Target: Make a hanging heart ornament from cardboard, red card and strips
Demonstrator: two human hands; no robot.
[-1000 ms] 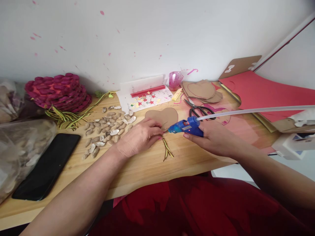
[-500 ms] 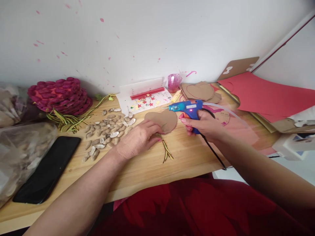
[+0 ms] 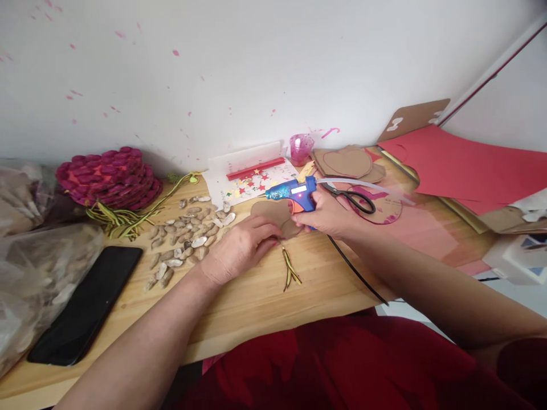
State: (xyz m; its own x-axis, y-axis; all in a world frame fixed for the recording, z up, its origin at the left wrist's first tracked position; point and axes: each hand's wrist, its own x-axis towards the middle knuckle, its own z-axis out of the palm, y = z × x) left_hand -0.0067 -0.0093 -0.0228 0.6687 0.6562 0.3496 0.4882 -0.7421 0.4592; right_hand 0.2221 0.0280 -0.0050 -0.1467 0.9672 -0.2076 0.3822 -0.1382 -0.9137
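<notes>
A blue hot glue gun [image 3: 284, 191] is in the grip of my right hand [image 3: 331, 213], its nozzle pointing left over a brown cardboard heart [image 3: 269, 210]. A clear glue stick [image 3: 359, 183] sticks out of the gun's back. My left hand [image 3: 241, 245] holds the near left edge of the heart against the table, fingers curled. Past its thumb, a green and dark cord tassel [image 3: 291, 272] hangs out from the heart's lower edge. Part of the heart is hidden by the gun and both hands.
Peanut shells [image 3: 188, 230] lie left of my hand, near a black phone [image 3: 88, 304] and plastic bags [image 3: 43, 290]. Magenta shell-covered pieces [image 3: 109, 179] are stacked behind. Black scissors [image 3: 361, 202], a pink cup [image 3: 301, 149], cardboard hearts [image 3: 346, 162] and red sheets [image 3: 474, 168] lie right.
My right hand has brought the glue gun left and slightly down over the cardboard heart, uncovering the scissors. My left hand stays on the heart. The view has shifted slightly.
</notes>
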